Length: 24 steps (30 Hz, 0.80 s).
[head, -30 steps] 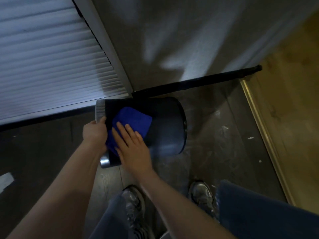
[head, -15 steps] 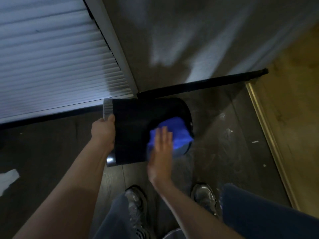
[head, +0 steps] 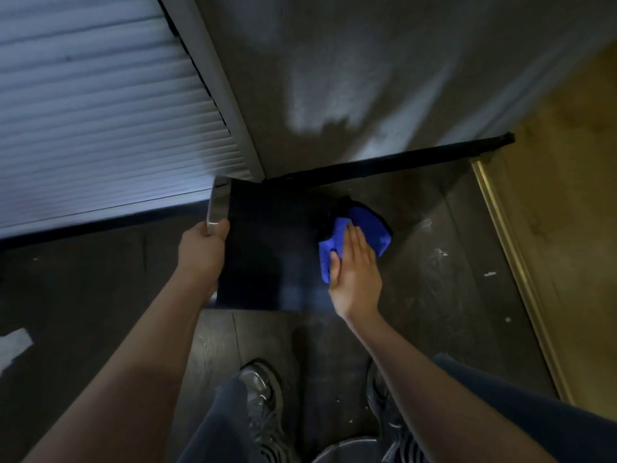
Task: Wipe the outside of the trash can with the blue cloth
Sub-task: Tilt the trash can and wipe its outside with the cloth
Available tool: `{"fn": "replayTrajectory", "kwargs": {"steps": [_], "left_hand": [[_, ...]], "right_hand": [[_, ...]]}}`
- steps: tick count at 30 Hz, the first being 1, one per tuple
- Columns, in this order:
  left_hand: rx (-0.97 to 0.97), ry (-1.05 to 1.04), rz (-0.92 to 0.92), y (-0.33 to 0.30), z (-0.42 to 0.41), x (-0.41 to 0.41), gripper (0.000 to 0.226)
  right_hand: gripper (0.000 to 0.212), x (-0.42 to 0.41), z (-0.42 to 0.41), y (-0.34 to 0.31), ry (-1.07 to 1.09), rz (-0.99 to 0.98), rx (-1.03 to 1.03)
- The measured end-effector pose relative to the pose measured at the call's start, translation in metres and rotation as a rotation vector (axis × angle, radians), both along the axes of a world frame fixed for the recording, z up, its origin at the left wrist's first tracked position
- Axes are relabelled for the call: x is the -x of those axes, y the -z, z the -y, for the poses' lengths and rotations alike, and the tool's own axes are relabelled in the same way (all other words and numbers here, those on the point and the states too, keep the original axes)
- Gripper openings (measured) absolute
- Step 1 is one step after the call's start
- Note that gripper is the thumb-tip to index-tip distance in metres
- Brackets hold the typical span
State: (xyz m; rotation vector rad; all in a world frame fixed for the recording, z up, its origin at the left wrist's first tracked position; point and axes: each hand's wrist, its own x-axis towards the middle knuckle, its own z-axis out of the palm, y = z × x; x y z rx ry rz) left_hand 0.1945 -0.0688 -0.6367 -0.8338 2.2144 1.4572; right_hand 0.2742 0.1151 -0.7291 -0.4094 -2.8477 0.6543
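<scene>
While the trash can is lying on its side on the dark floor, these lines are taking stock of it:

Trash can (head: 267, 248): lying at about 12 o'clock from the person's shoes, its silvery rim pointing to 9 o'clock and its base to 3 o'clock.

Left hand (head: 200, 252): curling around the rim (head: 218, 208) and steadying the can.

Right hand (head: 355, 265): lying with straight fingers on the blue cloth (head: 354, 238) and pressing it against the base end of the can.

Slipping risk: the cloth is sitting bunched at the very edge of the base, so a further push toward 3 o'clock is likely to carry it off onto the floor (head: 434, 262), which is looking scuffed and speckled.

Rolling risk: the round body is resting on its side, so a loosening rim hold is likely to let it turn toward the louvred door (head: 100, 111) at 10 o'clock.

Missed patches: the underside is staying hidden against the floor, so it may be going unwiped.

Writing: no brand, label or lettering is showing legibly anywhere.
</scene>
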Motion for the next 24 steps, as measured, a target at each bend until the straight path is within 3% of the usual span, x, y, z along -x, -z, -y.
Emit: {"fn": "replayTrajectory", "kwargs": {"steps": [3,7,10,13,18,24], "left_hand": [[-0.028,-0.023,0.024,-0.005,0.004,-0.01,0.025],[-0.006,0.024,-0.027,-0.003,0.008,-0.021,0.015],[0.027,0.1,-0.049,-0.002,0.009,-0.024,0.017],[-0.008,0.245,-0.089,-0.002,0.011,-0.025,0.021],[0.133,0.492,-0.178,-0.008,-0.005,-0.016,0.02],[0.297,0.524,-0.212,-0.012,-0.028,-0.006,0.017]], "right_hand": [[0.044,0.028,-0.006,-0.004,-0.039,0.072,0.093],[0.037,0.08,-0.03,-0.002,-0.029,0.382,0.193],[0.04,0.102,-0.055,-0.001,-0.047,0.755,0.386],[0.042,0.088,-0.075,0.007,0.023,0.9,0.556],[0.046,0.058,-0.092,0.028,0.201,0.92,0.691],[0.043,0.054,-0.09,0.024,0.315,0.758,0.838]]}}
